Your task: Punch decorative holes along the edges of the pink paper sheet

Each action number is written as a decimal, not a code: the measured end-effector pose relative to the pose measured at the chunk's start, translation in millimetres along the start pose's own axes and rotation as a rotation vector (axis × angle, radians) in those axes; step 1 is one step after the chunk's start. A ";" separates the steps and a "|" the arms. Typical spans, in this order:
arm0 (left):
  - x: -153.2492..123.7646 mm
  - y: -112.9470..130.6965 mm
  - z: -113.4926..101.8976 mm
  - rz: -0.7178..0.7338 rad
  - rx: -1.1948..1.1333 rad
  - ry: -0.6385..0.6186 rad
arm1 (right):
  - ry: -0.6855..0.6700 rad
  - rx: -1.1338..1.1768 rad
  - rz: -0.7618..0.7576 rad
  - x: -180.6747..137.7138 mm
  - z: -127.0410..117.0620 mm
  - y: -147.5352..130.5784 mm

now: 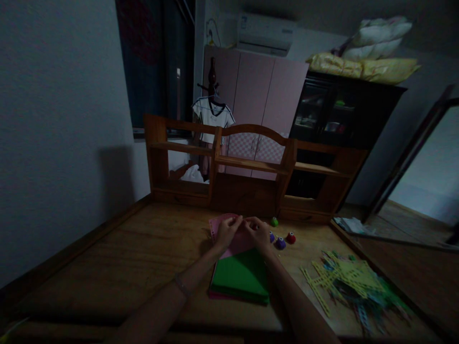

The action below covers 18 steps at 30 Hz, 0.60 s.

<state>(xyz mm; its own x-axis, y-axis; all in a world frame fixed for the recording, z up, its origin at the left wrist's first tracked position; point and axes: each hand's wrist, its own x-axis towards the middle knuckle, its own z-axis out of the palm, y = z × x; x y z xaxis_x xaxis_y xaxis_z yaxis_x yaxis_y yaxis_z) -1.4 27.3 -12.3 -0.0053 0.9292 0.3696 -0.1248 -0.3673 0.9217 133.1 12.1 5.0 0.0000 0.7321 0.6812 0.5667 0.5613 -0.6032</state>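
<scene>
My left hand [228, 233] and my right hand [259, 234] come together over a pink sheet [238, 244] with small holes along its left edge. The fingers of each are pinched, tips nearly touching close to the sheet's far edge. Whatever is between them is too small and dark to make out. Nearer to me, a stack of folded green cloth or felt [241, 274] has a pink layer showing at its bottom edge. Just right of my right hand are small round pieces with pale tops: a green one [274, 221], a purple one [280, 243] and a red one [291, 237].
A pile of yellow and green perforated plastic strips [349, 277] spreads over the right of the wooden table [143, 258]. A wooden shelf unit [251, 165] stands along the back edge. A wall [71, 143] borders the left side. The room is dim.
</scene>
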 end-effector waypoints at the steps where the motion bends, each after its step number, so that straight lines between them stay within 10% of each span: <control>1: -0.2 -0.2 -0.4 -0.014 -0.011 -0.002 | -0.005 -0.013 -0.008 -0.6 0.9 1.4; 18: 11.4 -23.1 -5.8 -0.084 -0.027 0.011 | -0.158 -0.384 -0.240 -2.4 -2.0 8.1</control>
<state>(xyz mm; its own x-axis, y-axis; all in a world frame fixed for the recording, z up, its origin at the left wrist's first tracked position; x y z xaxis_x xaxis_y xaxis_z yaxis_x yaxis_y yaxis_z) -4.3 46.6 -30.0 -0.0041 0.9572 0.2893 -0.1522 -0.2865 0.9459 139.3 14.1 -0.7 -0.2763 0.6658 0.6931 0.7986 0.5603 -0.2199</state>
